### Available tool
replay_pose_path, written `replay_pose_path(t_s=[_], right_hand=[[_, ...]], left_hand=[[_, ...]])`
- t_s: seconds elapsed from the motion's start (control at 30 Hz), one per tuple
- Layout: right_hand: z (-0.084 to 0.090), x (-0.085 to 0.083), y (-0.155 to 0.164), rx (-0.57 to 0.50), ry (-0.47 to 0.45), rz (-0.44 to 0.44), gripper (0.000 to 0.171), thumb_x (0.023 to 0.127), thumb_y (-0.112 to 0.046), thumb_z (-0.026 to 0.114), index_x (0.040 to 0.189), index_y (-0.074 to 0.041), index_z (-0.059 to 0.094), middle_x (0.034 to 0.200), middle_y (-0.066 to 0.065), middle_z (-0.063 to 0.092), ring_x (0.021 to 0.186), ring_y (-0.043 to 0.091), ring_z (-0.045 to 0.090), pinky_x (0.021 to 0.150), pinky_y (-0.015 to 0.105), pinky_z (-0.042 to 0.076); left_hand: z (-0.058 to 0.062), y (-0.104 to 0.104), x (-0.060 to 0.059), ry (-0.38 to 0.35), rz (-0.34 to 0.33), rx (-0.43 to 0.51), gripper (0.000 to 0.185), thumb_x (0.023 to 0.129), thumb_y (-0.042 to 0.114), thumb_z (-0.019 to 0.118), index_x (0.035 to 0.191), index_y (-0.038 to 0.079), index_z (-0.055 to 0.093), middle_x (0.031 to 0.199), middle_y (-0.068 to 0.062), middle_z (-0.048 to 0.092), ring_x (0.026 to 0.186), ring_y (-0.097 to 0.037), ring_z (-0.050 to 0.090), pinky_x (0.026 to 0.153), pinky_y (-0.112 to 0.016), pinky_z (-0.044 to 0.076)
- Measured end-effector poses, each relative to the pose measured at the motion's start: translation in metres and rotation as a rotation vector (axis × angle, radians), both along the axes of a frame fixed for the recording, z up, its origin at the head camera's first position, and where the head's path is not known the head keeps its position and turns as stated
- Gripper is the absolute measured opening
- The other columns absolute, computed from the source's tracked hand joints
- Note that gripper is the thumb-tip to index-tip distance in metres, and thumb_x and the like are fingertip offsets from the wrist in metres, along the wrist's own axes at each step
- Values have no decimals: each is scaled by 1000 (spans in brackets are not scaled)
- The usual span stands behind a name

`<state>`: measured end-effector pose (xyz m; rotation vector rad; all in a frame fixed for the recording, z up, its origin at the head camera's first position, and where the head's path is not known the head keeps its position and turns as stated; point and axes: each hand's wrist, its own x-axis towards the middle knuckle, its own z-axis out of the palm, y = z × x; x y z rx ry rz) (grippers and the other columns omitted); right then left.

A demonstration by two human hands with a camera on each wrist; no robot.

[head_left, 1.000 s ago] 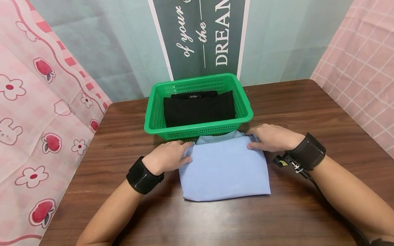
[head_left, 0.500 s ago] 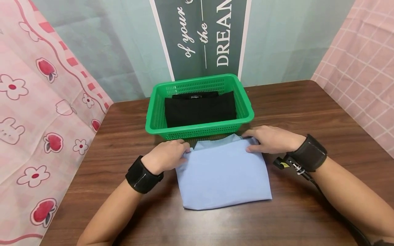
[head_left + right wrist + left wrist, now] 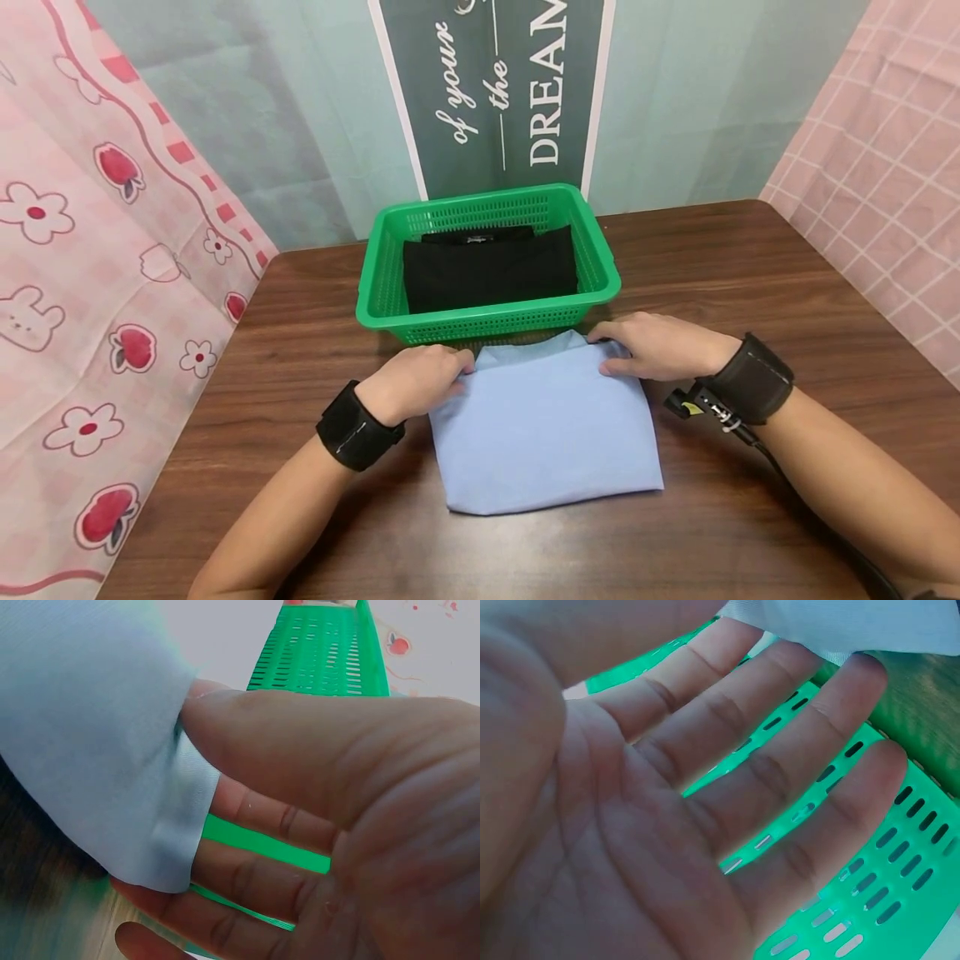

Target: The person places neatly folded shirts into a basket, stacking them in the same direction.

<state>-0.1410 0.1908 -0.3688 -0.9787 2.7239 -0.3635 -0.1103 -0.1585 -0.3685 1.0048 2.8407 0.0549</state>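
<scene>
A folded light blue cloth [image 3: 551, 433] lies on the table in front of the green basket, with a paler blue layer [image 3: 525, 352] showing along its far edge. My left hand [image 3: 420, 379] pinches its far left corner. In the left wrist view the fingers [image 3: 780, 780] reach under the cloth's edge. My right hand [image 3: 660, 343] grips the far right corner. The right wrist view shows the thumb [image 3: 255, 727] on top of the fabric [image 3: 97, 727] and the other fingers beneath it.
Just beyond the cloth stands a green perforated basket [image 3: 487, 319] holding folded black clothing [image 3: 491, 271]. The brown wooden table [image 3: 720, 275] meets hanging fabric at the back and sides, with pink apple-print cloth [image 3: 135, 348] on the left. A cable trails from the right wristband [image 3: 752, 379].
The blue cloth has shifted slightly toward me, its near edge now lower in the head view. Both hands stay at the far corners, and the left fingers have curled in a little more.
</scene>
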Motion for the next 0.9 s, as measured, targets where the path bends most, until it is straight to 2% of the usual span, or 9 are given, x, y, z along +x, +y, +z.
replay_pose_path(t_s=[0.1,0.2,0.27,0.37,0.6,0.7,0.8,0.83,0.9], right_hand=[[0,0,-1,1,-4,2,45,99,-29,75,136,-5,67,116,9,74,92,16,65,86,46,60],[0,1,-2,3,-6,2,45,99,-29,75,135,-6,67,115,8,74,91,16,64,85,44,60],[-1,2,-3,2,-15,2,44,98,-29,75,135,-5,67,115,8,74,91,15,64,86,45,61],[-2,3,-4,1,-22,8,45,99,-30,75,135,-6,67,117,8,74,92,15,65,88,46,61],[-6,6,-9,-17,-16,27,45,99,-34,75,134,-8,68,121,7,75,97,15,66,90,48,61],[-7,6,-9,-22,-19,29,46,99,-35,75,135,-8,66,121,6,74,97,14,66,90,48,61],[-8,6,-9,-26,-27,12,52,99,-38,74,139,-7,62,123,7,73,100,15,67,91,48,60],[-8,6,-9,-28,-29,6,55,99,-40,74,141,-6,61,124,7,73,102,16,68,92,49,60],[-8,6,-8,-29,-34,-2,61,99,-44,73,143,-5,58,127,9,72,107,19,69,94,51,60]], left_hand=[[-1,-1,0,10,-4,5,6,100,17,73,98,12,70,89,-1,72,86,-14,68,76,-33,56],[-1,-2,0,8,-18,15,25,100,13,72,79,16,58,71,5,52,71,-11,52,63,-26,42],[0,-3,0,-5,-25,17,36,101,12,70,72,18,49,68,7,38,67,-10,41,59,-24,32],[2,-5,1,-31,-16,20,41,101,11,68,69,19,43,69,8,29,65,-10,33,58,-24,26],[7,-12,2,-31,21,10,39,100,9,68,70,19,45,69,7,33,66,-10,35,59,-24,28],[8,-14,2,-48,22,13,32,101,9,66,74,16,51,71,5,40,67,-10,39,60,-24,32],[9,-14,1,-86,41,22,15,101,20,71,92,12,64,82,2,57,74,-12,50,66,-27,44],[9,-13,1,-110,53,20,17,100,26,74,101,11,66,87,1,62,78,-12,54,70,-29,48],[10,-11,0,-159,76,12,38,95,37,79,120,11,67,101,-1,70,88,-13,60,79,-33,53]])
